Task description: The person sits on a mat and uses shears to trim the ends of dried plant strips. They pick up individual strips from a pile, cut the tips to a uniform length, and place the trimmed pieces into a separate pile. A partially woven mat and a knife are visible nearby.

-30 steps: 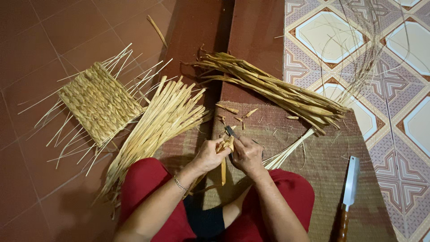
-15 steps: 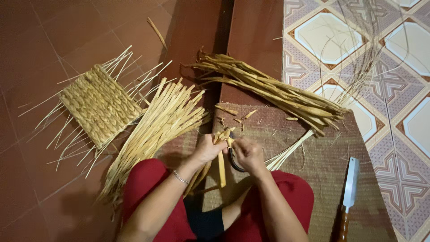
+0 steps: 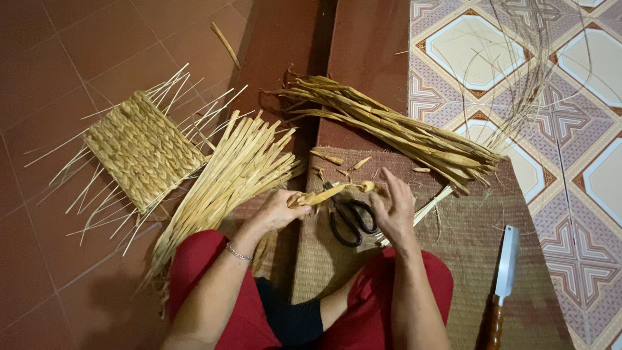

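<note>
Scissors [image 3: 352,219] now down on the woven mat [image 3: 466,259], right hand [image 3: 394,209] released and spread, left hand [image 3: 280,209] grasping the dried strip [image 3: 334,192] (cutting apparently paused).

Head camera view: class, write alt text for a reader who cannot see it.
A seated person's left hand and right hand hold a dried straw strip above black scissors on a woven mat. A woven panel lies left, a knife right.

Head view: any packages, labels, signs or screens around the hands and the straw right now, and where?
None in view. Only plain things: dried straw strips in the hands, black scissors on the woven mat, a cleaver at the right.
</note>
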